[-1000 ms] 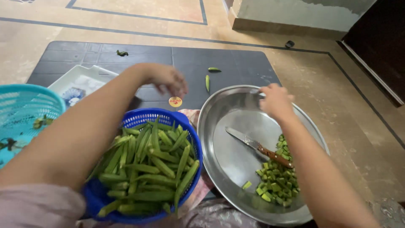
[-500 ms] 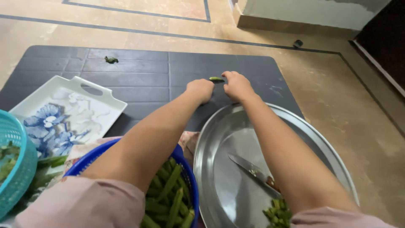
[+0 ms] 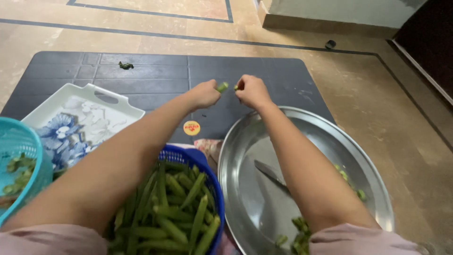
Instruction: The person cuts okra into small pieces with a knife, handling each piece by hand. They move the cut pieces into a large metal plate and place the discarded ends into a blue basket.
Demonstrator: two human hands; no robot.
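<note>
Pinching small okra pieces [image 3: 222, 87] over the dark mat [image 3: 141, 80], left hand [image 3: 204, 94] and right hand [image 3: 252, 91] closed, fingertips facing, okra between them, equally near both.

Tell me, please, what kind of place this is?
Probably a home floor used for kitchen work. A dark mat lies on a tiled floor, and on it stand a blue basket of whole okra, a steel tray with a knife, and a flowered white tray.
</note>
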